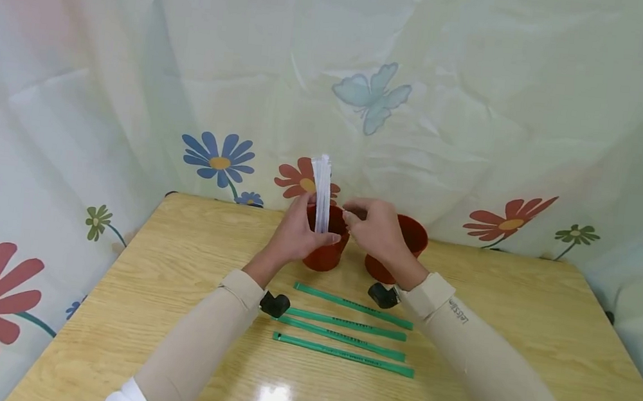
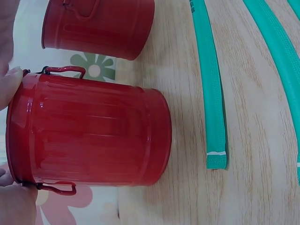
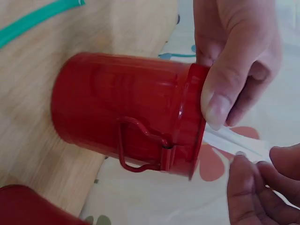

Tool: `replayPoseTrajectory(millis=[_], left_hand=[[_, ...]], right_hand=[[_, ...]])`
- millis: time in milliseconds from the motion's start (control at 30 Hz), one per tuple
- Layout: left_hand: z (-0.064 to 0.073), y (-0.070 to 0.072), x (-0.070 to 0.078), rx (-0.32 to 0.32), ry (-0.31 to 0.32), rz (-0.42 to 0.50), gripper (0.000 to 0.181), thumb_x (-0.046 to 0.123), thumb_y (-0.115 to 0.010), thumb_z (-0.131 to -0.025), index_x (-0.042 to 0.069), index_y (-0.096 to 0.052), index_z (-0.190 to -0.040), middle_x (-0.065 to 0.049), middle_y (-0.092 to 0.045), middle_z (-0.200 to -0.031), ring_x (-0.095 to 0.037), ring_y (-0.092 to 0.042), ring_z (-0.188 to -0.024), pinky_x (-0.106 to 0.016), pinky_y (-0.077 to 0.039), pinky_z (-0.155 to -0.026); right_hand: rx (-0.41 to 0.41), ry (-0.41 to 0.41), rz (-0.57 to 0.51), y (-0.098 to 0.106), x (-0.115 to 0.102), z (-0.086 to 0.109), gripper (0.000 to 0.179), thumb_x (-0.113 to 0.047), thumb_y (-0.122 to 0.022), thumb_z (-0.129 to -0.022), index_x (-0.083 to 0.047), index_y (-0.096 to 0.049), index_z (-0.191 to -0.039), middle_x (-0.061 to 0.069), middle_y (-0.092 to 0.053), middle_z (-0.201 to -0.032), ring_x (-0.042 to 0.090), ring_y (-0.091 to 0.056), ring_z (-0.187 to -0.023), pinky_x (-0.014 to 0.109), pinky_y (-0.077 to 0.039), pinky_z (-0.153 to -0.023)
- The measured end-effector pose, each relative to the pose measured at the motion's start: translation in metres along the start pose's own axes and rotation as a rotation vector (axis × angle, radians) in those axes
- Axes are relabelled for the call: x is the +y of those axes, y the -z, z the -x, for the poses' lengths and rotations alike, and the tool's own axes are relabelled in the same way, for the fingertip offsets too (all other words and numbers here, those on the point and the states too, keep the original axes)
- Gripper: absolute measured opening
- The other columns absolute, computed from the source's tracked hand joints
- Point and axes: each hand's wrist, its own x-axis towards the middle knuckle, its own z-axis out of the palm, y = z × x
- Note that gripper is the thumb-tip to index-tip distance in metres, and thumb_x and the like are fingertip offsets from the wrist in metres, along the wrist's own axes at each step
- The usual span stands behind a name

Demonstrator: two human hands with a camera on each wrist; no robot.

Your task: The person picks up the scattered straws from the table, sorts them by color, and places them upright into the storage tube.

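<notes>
A small red metal bucket with wire side handles stands upright at the back of the table. My left hand grips its rim, thumb near the front. A bundle of thin white strips stands upright in the bucket, rising between the left thumb and fingers. Just right of the strips is my right hand, its fingers bent and the fingertips close to the strips. No held thing shows between them. Behind the right hand is a second red bucket, partly hidden by it.
Several flat green strips with dark print lie roughly parallel on the wooden table, in front of the buckets. A flower-printed curtain hangs close behind the table's back edge. Black wrist cameras hang under both wrists.
</notes>
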Motion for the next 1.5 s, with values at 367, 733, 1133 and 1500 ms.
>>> replayPoseTrajectory(millis=[367, 733, 1133, 1500], left_hand=[[0.001, 0.009, 0.002, -0.01, 0.008, -0.032, 0.084, 0.03, -0.085, -0.077, 0.014, -0.036, -0.143, -0.006, -0.048, -0.136, -0.024, -0.051, -0.122, -0.049, -0.052, -0.101], [0.006, 0.007, 0.0, -0.009, 0.013, 0.002, 0.084, 0.028, -0.086, -0.075, 0.015, -0.039, -0.143, -0.008, -0.048, -0.136, -0.028, -0.05, -0.124, -0.053, -0.053, -0.098], [0.013, 0.001, 0.029, 0.186, -0.097, 0.054, 0.092, 0.041, -0.084, -0.076, 0.021, -0.036, -0.152, -0.007, -0.045, -0.145, -0.032, -0.047, -0.13, -0.053, -0.054, -0.096], [0.015, -0.062, 0.05, 0.003, -0.081, 0.167, 0.095, 0.046, -0.081, -0.077, 0.026, -0.029, -0.155, 0.003, -0.034, -0.16, -0.021, -0.035, -0.148, -0.042, -0.039, -0.116]], right_hand=[[-0.057, 0.199, 0.061, 0.003, 0.013, 0.076, 0.014, -0.007, -0.07, -0.089, -0.005, -0.074, -0.103, 0.005, -0.074, -0.095, 0.012, -0.066, -0.079, 0.024, -0.057, -0.071], [-0.27, 0.211, 0.201, 0.004, 0.056, 0.14, 0.013, -0.004, -0.07, -0.087, -0.006, -0.072, -0.1, 0.0, -0.07, -0.091, -0.001, -0.057, -0.078, 0.025, -0.055, -0.069], [-0.255, 0.236, 0.297, -0.003, 0.068, 0.137, 0.016, -0.006, -0.072, -0.086, -0.008, -0.073, -0.102, 0.0, -0.071, -0.098, 0.008, -0.062, -0.083, 0.027, -0.055, -0.073], [-0.204, 0.204, 0.387, 0.002, 0.082, 0.135, 0.013, -0.004, -0.074, -0.084, -0.01, -0.075, -0.095, -0.004, -0.071, -0.093, 0.01, -0.065, -0.083, 0.028, -0.056, -0.074]])
